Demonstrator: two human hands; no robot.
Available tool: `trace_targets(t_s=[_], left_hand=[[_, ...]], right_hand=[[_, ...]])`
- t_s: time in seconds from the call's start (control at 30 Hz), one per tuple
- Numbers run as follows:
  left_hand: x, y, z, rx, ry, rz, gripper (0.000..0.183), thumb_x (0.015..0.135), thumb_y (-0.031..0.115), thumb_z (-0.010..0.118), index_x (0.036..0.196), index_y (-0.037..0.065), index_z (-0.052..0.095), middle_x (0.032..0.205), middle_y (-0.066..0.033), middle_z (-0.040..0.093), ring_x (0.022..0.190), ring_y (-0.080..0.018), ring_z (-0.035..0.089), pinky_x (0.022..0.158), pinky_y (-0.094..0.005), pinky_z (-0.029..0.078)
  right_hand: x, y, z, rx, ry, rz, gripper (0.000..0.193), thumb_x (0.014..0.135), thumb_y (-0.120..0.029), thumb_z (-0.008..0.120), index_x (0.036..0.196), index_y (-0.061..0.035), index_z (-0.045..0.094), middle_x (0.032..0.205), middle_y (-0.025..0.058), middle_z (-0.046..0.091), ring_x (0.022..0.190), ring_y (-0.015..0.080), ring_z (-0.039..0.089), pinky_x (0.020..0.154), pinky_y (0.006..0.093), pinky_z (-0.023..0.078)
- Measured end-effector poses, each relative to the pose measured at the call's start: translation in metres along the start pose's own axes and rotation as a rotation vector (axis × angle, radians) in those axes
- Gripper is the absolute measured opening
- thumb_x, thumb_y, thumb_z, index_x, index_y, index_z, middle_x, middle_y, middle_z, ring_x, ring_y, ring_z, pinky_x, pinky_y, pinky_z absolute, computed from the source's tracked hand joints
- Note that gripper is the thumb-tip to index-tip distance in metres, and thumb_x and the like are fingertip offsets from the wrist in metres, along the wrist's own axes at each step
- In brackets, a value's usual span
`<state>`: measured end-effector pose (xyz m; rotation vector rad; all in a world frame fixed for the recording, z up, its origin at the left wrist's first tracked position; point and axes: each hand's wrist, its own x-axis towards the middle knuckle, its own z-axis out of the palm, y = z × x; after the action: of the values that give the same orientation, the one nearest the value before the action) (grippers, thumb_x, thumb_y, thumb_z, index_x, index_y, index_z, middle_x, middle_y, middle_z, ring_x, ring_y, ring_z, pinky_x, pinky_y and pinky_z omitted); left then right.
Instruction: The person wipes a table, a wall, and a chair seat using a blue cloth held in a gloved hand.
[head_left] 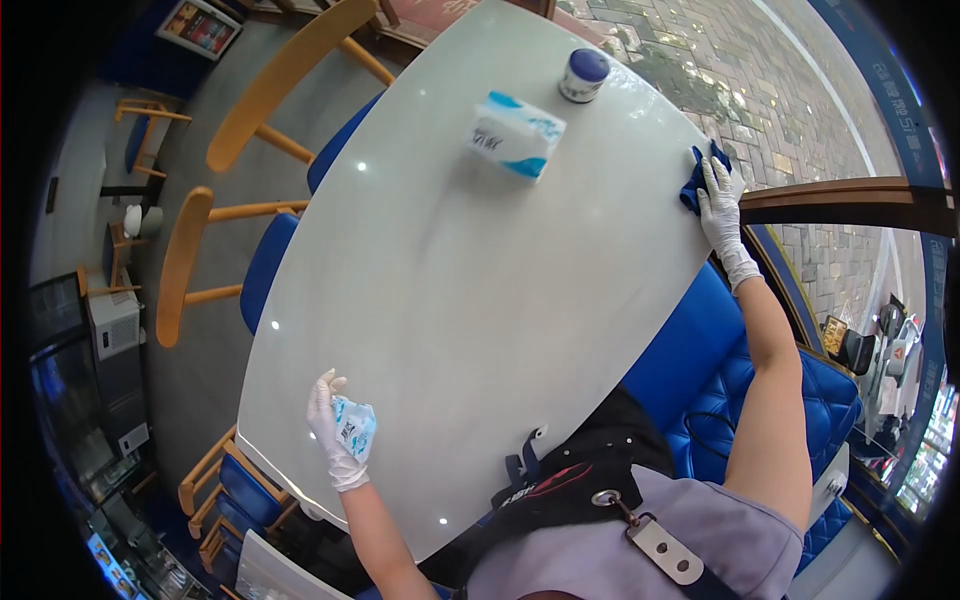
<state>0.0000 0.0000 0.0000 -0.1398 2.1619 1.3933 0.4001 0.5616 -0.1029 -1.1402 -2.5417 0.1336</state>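
My left hand (328,425), in a white glove, is at the near left part of the white table (430,300). Between its thumb and curled fingers sits a small white-and-blue tissue packet (356,427). At the table's far right edge my right hand (722,215), also gloved, presses a dark blue cloth (692,185) with its fingers; part of the cloth is hidden under them. Toward the far end lies a larger white-and-blue tissue pack (515,137). Beside it stands a round container with a dark blue lid (588,67).
Wooden chairs with blue seats (270,270) line the left side. A blue padded bench (700,330) runs along the right, near a window with a brown frame (850,203). My dark apron (570,480) is close to the table's near edge.
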Motion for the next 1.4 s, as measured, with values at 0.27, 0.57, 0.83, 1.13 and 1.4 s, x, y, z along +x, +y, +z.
trace_targets(t_s=[0.27,0.57,0.83,1.13,1.4], left_hand=[[0.009,-0.037,-0.114,-0.223,0.021,0.020,0.035,0.100,0.034,0.050,0.111,0.004,0.063,0.091,-0.0025,0.059,0.056,-0.0043,0.043,0.044,-0.0209,0.044],[0.010,-0.073,-0.177,-0.116,-0.104,0.096,0.035,0.100,0.034,0.050,0.109,0.003,0.064,0.092,-0.0047,0.060,0.060,-0.0062,0.051,0.046,-0.0232,0.048],[-0.008,-0.051,-0.185,0.049,-0.093,0.106,0.031,0.101,0.025,0.047,0.108,0.001,0.066,0.090,-0.0059,0.065,0.071,-0.0075,0.055,0.061,-0.0211,0.045],[-0.064,-0.085,-0.229,-0.346,0.138,-0.149,0.041,0.097,0.041,0.053,0.115,0.005,0.061,0.093,-0.0040,0.059,0.050,-0.0118,0.053,0.043,-0.0262,0.047],[-0.056,-0.020,-0.184,-0.320,0.105,-0.053,0.039,0.099,0.039,0.051,0.113,0.005,0.063,0.086,-0.0023,0.059,0.052,-0.0068,0.049,0.045,-0.0204,0.043]], right_hand=[[-0.075,-0.143,0.020,0.016,0.006,-0.081,0.060,0.087,-0.005,0.056,0.145,-0.0084,0.041,0.147,0.0188,0.036,0.136,0.0380,0.034,0.115,0.0430,0.026],[-0.260,-0.354,-0.016,0.183,-0.274,-0.338,0.070,0.068,-0.001,0.064,0.136,-0.0056,0.049,0.142,0.0213,0.038,0.133,0.0448,0.035,0.109,0.0550,0.033],[-0.230,-0.392,-0.034,0.311,-0.523,-0.702,0.046,0.076,-0.011,0.065,0.122,-0.0139,0.061,0.126,0.0120,0.054,0.117,0.0326,0.053,0.096,0.0446,0.046],[-0.072,-0.279,0.052,0.358,0.210,0.137,0.034,0.080,-0.005,0.062,0.114,-0.0029,0.059,0.114,0.0220,0.058,0.106,0.0409,0.054,0.090,0.0464,0.046],[-0.241,-0.509,0.011,0.692,-0.451,-0.944,0.040,0.085,-0.017,0.060,0.123,-0.0079,0.055,0.127,0.0176,0.052,0.122,0.0338,0.050,0.102,0.0440,0.043]])
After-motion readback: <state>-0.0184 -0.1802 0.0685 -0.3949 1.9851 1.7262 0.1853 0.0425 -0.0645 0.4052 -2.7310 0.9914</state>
